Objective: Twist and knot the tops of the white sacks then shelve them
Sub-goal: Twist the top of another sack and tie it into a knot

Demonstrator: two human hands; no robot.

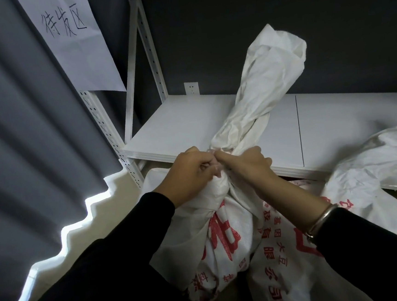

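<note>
Two white sacks show: one sack (227, 239) at 6 o'clock, a second sack (371, 166) at 3 o'clock on the shelf (181, 127). The left hand (189, 170) and right hand (244, 164) touch, both squeezed tight around the first sack's twisted neck.

A white metal shelf (185, 125) spans the far side, its left part bare; a crumpled white sack (373, 159) rests on its right near edge.

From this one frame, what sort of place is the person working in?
Probably a storeroom or dispatch area: white metal shelving, a handwritten paper sign taped to its post, and printed white sacks on the floor.
</note>
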